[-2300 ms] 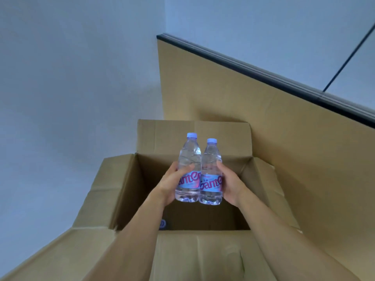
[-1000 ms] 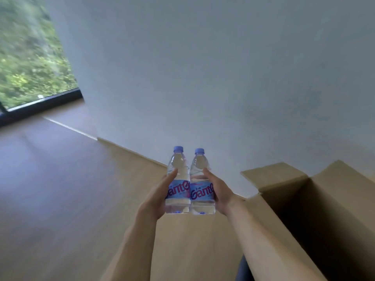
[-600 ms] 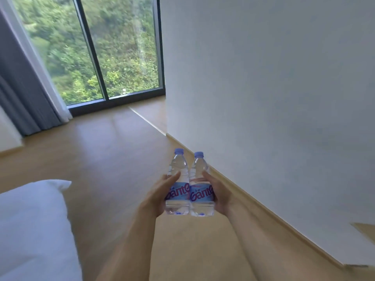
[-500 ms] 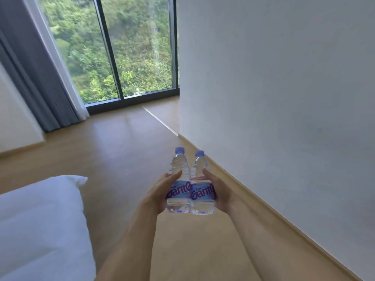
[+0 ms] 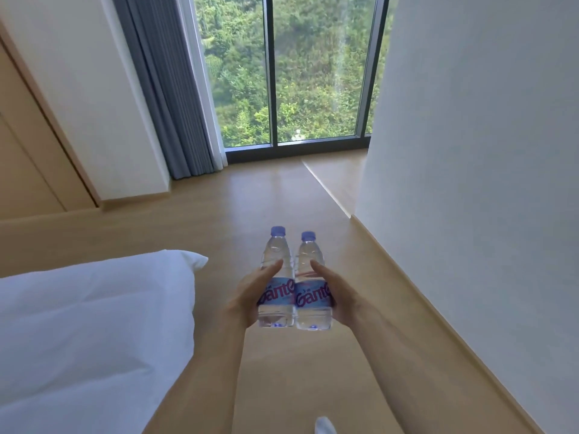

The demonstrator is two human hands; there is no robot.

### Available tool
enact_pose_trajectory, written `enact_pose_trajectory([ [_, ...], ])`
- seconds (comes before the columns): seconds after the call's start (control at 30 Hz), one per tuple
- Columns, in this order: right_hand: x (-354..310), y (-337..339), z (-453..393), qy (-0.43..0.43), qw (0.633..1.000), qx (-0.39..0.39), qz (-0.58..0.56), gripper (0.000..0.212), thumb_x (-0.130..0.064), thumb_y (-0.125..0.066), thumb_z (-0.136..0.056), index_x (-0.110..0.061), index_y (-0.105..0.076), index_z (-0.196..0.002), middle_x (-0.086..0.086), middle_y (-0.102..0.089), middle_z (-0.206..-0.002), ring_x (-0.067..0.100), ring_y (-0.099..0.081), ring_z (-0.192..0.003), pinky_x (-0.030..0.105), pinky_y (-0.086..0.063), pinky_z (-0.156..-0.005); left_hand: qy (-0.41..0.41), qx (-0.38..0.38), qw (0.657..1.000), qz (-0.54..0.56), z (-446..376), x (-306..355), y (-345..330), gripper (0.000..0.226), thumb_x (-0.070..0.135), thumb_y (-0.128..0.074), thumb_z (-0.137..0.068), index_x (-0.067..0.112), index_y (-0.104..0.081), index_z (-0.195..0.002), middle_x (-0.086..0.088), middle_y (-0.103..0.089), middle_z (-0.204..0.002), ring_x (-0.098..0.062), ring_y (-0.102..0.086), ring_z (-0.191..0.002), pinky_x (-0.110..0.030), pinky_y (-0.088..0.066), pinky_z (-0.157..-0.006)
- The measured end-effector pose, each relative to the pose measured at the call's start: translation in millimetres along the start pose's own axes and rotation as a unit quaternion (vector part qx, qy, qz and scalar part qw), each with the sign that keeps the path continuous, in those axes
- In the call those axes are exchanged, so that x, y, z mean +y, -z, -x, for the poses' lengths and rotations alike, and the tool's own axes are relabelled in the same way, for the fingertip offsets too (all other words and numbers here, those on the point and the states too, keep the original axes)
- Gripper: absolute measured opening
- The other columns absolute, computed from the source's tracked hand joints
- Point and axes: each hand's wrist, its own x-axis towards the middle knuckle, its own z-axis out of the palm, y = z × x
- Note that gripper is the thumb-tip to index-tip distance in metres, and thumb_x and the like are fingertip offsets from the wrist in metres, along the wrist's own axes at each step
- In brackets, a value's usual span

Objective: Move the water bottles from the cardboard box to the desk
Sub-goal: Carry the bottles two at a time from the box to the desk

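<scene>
Two clear water bottles with blue caps and blue labels are held upright side by side in front of me, above the wooden floor. My left hand (image 5: 247, 296) grips the left bottle (image 5: 277, 289), thumb across its front. My right hand (image 5: 340, 292) grips the right bottle (image 5: 311, 292) the same way. The bottles touch each other. Neither the cardboard box nor a desk is in view.
A white bed corner (image 5: 87, 333) fills the lower left. A white wall (image 5: 470, 183) runs along the right. Ahead stand a floor-to-ceiling window (image 5: 291, 73) and a grey curtain (image 5: 169, 89). A wooden door or panel (image 5: 28, 145) is at the far left.
The view has swung left, away from the box, toward the window and bed. Both hands still hold the two bottles together in the same grip.
</scene>
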Motion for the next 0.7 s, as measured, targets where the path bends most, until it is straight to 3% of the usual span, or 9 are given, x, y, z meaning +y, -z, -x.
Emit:
enact_pose_trajectory([
  [0.1, -26, 6, -50, -0.01, 0.999, -0.025, 0.018, 0.065, -0.05, -0.06, -0.095, 0.001, -0.056, -0.137, 0.023, -0.069, -0.122, 0.036, -0.068, -0.105, 0.049, -0.054, -0.098, -0.021, 0.018, 0.999, 0.031, -43, 17, 5, 0.049, 0.042, -0.064, -0.096, 0.016, -0.056, -0.137, -0.022, -0.07, -0.122, -0.042, -0.067, -0.113, -0.061, -0.05, -0.101],
  [0.23, -69, 18, -107, -0.023, 0.998, -0.056, 0.028, 0.064, -0.049, -0.063, -0.093, 0.0, -0.059, -0.134, 0.02, -0.073, -0.112, 0.027, -0.073, -0.087, 0.036, -0.062, -0.075, -0.034, 0.044, 0.997, 0.06, -97, 45, 4, 0.05, 0.043, -0.067, -0.094, 0.018, -0.057, -0.135, -0.021, -0.072, -0.118, -0.041, -0.07, -0.108, -0.06, -0.053, -0.098],
  [0.33, -99, 25, -146, -0.021, 0.996, -0.075, 0.038, 0.061, -0.048, -0.063, -0.093, -0.001, -0.06, -0.132, 0.021, -0.072, -0.116, 0.027, -0.073, -0.087, 0.035, -0.062, -0.072, -0.032, 0.057, 0.995, 0.072, -135, 66, 3, 0.052, 0.045, -0.068, -0.091, 0.017, -0.059, -0.134, -0.021, -0.072, -0.117, -0.041, -0.07, -0.106, -0.058, -0.054, -0.096],
  [0.43, -121, 32, -181, -0.018, 0.994, -0.098, 0.049, 0.056, -0.045, -0.063, -0.094, -0.002, -0.06, -0.13, 0.016, -0.075, -0.105, 0.025, -0.074, -0.083, 0.033, -0.061, -0.068, -0.038, 0.071, 0.993, 0.087, -167, 81, 2, 0.049, 0.043, -0.066, -0.094, 0.016, -0.059, -0.134, -0.021, -0.072, -0.116, -0.041, -0.071, -0.106, -0.057, -0.055, -0.095],
  [0.53, -137, 34, -215, -0.025, 0.992, -0.112, 0.06, 0.052, -0.044, -0.063, -0.095, -0.003, -0.062, -0.127, 0.015, -0.075, -0.103, 0.025, -0.074, -0.082, 0.034, -0.061, -0.07, -0.033, 0.082, 0.991, 0.099, -195, 93, 7, 0.048, 0.043, -0.065, -0.095, 0.016, -0.059, -0.134, -0.022, -0.072, -0.116, -0.042, -0.07, -0.107, -0.058, -0.054, -0.096],
  [0.7, -160, 24, -276, -0.034, 0.99, -0.12, 0.064, 0.052, -0.043, -0.062, -0.096, -0.005, -0.06, -0.131, 0.022, -0.071, -0.118, 0.03, -0.071, -0.092, 0.043, -0.059, -0.085, -0.026, 0.09, 0.989, 0.111, -246, 118, 29, 0.048, 0.044, -0.063, -0.096, 0.017, -0.059, -0.135, -0.022, -0.072, -0.117, -0.043, -0.069, -0.108, -0.057, -0.056, -0.094],
])
